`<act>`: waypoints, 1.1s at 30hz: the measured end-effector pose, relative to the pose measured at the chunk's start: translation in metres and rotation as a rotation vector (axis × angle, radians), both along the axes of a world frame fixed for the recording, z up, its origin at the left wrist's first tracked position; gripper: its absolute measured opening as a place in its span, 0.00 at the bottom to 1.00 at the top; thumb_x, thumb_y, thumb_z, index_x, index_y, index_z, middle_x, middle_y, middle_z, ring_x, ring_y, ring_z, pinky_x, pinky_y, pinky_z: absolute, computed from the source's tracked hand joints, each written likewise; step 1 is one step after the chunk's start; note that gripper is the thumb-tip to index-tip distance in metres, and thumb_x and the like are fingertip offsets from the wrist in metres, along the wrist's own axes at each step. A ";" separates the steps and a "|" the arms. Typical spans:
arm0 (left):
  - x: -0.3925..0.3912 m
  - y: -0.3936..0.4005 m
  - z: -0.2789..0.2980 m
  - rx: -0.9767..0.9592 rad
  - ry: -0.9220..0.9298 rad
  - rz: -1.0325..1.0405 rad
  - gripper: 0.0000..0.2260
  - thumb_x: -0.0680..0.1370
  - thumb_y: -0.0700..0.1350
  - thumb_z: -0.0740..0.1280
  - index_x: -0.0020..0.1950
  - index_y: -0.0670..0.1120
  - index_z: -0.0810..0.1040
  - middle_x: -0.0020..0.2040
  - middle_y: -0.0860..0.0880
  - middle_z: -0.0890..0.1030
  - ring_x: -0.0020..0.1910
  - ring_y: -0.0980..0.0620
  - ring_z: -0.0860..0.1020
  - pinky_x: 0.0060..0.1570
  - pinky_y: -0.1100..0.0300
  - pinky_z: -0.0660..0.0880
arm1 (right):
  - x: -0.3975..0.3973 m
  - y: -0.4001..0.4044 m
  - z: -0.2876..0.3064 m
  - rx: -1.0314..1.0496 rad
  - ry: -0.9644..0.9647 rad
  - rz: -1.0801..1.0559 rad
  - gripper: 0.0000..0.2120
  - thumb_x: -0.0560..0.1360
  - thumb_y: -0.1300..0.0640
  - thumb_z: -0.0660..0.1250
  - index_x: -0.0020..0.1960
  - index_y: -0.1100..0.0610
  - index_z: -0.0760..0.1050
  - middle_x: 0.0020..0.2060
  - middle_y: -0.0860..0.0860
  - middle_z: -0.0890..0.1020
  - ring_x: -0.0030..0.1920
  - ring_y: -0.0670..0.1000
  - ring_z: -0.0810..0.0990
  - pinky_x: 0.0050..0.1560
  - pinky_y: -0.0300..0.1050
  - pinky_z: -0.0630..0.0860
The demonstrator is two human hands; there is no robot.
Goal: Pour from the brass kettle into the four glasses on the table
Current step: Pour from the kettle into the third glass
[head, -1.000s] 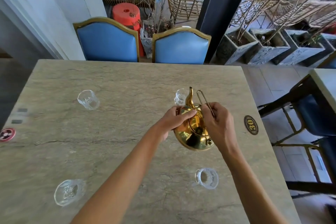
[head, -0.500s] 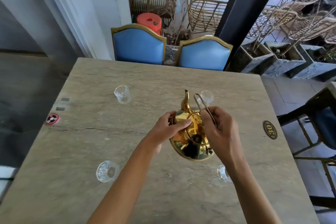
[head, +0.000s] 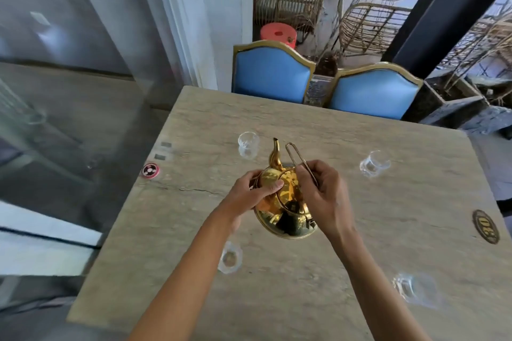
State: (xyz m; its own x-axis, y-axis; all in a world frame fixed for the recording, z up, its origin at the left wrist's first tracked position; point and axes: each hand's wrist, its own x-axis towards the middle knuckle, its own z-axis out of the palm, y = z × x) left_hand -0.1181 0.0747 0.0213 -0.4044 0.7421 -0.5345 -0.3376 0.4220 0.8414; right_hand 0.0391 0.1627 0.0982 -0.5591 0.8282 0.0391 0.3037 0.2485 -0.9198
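Note:
A shiny brass kettle [head: 285, 213] is held above the middle of the stone table [head: 388, 224], its spout pointing away toward the far-left glass [head: 248, 144]. My right hand [head: 321, 191] grips the kettle's wire handle. My left hand [head: 255, 194] holds the kettle's left side, thumb pressed on the lid. Clear glasses stand at the far right [head: 374, 164], near left [head: 230, 257] and near right [head: 412, 288]; the last one is blurred.
Two blue chairs [head: 273, 72] stand at the table's far edge. A round "30" badge [head: 485, 226] lies near the right edge and a red round sticker [head: 150, 170] at the left edge. Planters and wicker furniture stand beyond.
The kettle has moved left across the table, from beside the far-right glass toward the far-left glass. Both hands keep the same hold. The view has swung left.

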 end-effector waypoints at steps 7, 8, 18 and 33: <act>-0.050 0.001 -0.038 -0.020 -0.088 0.083 0.38 0.65 0.58 0.82 0.72 0.51 0.75 0.63 0.47 0.84 0.59 0.46 0.84 0.57 0.46 0.82 | -0.060 0.010 -0.033 -0.023 -0.083 0.039 0.10 0.82 0.55 0.65 0.47 0.59 0.81 0.32 0.55 0.81 0.29 0.50 0.76 0.30 0.46 0.71; -0.054 0.003 -0.044 -0.017 -0.118 0.102 0.40 0.65 0.57 0.83 0.74 0.51 0.72 0.64 0.46 0.83 0.60 0.45 0.83 0.58 0.45 0.82 | -0.068 0.013 -0.038 -0.034 -0.094 0.039 0.10 0.82 0.55 0.65 0.47 0.60 0.81 0.33 0.57 0.82 0.30 0.54 0.78 0.30 0.48 0.73; -0.075 0.031 -0.088 -0.066 -0.199 0.097 0.24 0.76 0.56 0.76 0.69 0.50 0.78 0.38 0.52 0.84 0.34 0.55 0.80 0.51 0.51 0.74 | -0.125 0.058 -0.082 0.007 -0.292 0.031 0.19 0.79 0.54 0.64 0.39 0.69 0.77 0.30 0.66 0.79 0.27 0.55 0.73 0.28 0.57 0.74; -0.066 0.057 -0.088 -0.176 -0.263 0.136 0.22 0.79 0.66 0.66 0.60 0.50 0.80 0.53 0.47 0.86 0.52 0.47 0.83 0.51 0.48 0.80 | -0.176 0.098 -0.075 0.016 -0.513 0.061 0.16 0.76 0.58 0.66 0.41 0.71 0.83 0.38 0.68 0.85 0.31 0.55 0.75 0.35 0.49 0.72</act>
State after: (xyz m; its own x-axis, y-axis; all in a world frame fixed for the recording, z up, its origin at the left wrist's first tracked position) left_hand -0.1844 0.1315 -0.0665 -0.3250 0.5776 -0.7488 -0.5962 0.4895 0.6364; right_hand -0.1370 0.2608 0.0231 -0.5572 0.7948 -0.2404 0.6993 0.2930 -0.6520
